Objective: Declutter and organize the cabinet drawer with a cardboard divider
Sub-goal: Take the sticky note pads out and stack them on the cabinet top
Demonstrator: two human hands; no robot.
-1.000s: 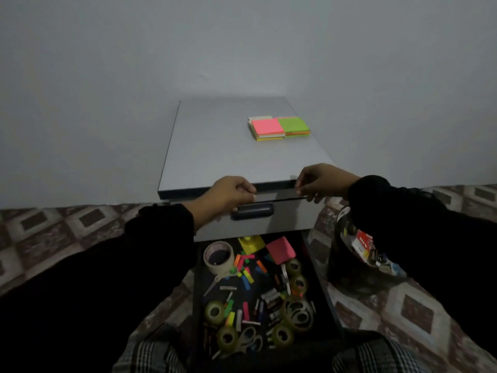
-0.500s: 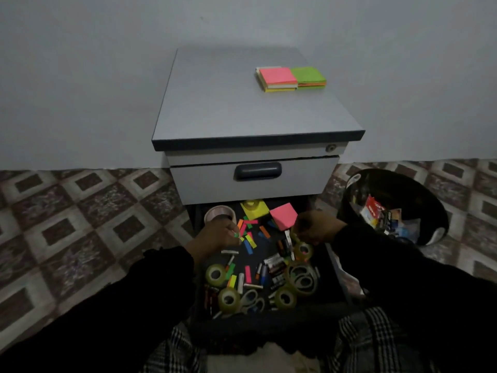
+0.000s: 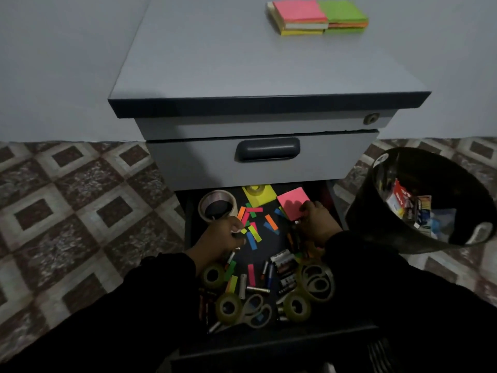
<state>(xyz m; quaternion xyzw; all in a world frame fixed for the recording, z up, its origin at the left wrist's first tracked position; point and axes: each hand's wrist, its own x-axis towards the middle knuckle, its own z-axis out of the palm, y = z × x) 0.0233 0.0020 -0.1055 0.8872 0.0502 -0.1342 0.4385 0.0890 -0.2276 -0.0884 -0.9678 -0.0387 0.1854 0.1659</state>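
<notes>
Both hands have dropped from the cabinet's top edge into the open lower drawer (image 3: 188, 227). The right hand (image 3: 317, 224) pinches the pink sticky-note pad (image 3: 291, 201) at the drawer's back right, while the left hand (image 3: 222, 236) curls over loose paper flags (image 3: 254, 232), its grip unclear. The pad looks light and fairly stiff, best taken by its edges; the flags are flimsy and would likely need gathering.

Grey cabinet (image 3: 242, 65), flat top with dark front edge. On top, near the back right: two stacks of sticky notes (image 3: 317, 17) side by side, touching, pink uppermost on the left one, green on the right.

Open lower drawer (image 3: 269, 351), dark floor. Lying in it: a wide tape roll (image 3: 217, 208) at back left, yellow pad (image 3: 259, 195), pink pad (image 3: 293, 205), scattered coloured paper strips (image 3: 254, 232), several smaller tape rolls (image 3: 314, 284), scissors (image 3: 254, 312), what look like batteries (image 3: 285, 267).

Patterned tile floor (image 3: 75, 205); black bin (image 3: 419, 200) stands on it right of the cabinet.
</notes>
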